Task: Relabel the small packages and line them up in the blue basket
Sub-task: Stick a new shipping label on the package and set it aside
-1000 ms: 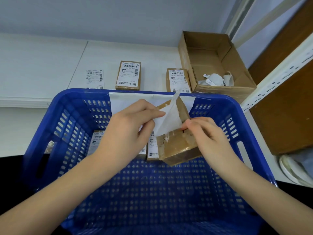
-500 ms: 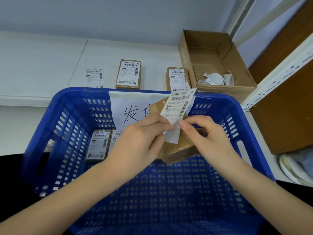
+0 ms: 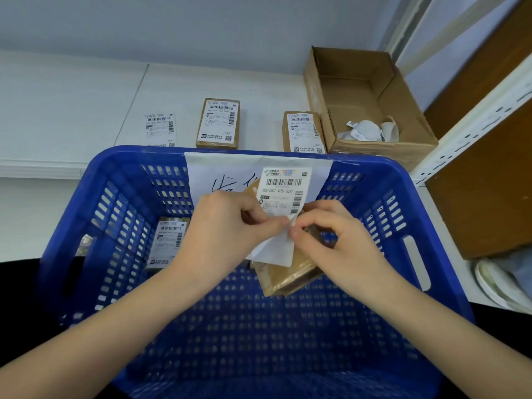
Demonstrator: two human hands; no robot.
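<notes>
Over the blue basket [image 3: 431, 226] both my hands work on one shipping label [image 3: 285, 191], which stands upright with its printed face towards me. My left hand [image 3: 224, 228] pinches the label's lower edge. My right hand [image 3: 334, 240] pinches the corner of the white backing paper [image 3: 273, 250] that hangs down from the label. A brown taped package [image 3: 288, 276] sits tilted just under both hands; which fingers hold it is hidden. One labelled package [image 3: 168, 243] lies at the basket's far left, partly behind my left wrist.
Two labelled packages [image 3: 220, 122] [image 3: 303, 131] and a loose label [image 3: 159, 129] lie on the white shelf behind the basket. An open cardboard box [image 3: 414, 139] with crumpled backing papers stands at the right. A handwritten sheet [image 3: 201, 174] hangs on the basket's far wall.
The label has turned from its blank side to its printed face and now stands upright. My hands have come together at its lower edge, and the backing is peeling away downward.
</notes>
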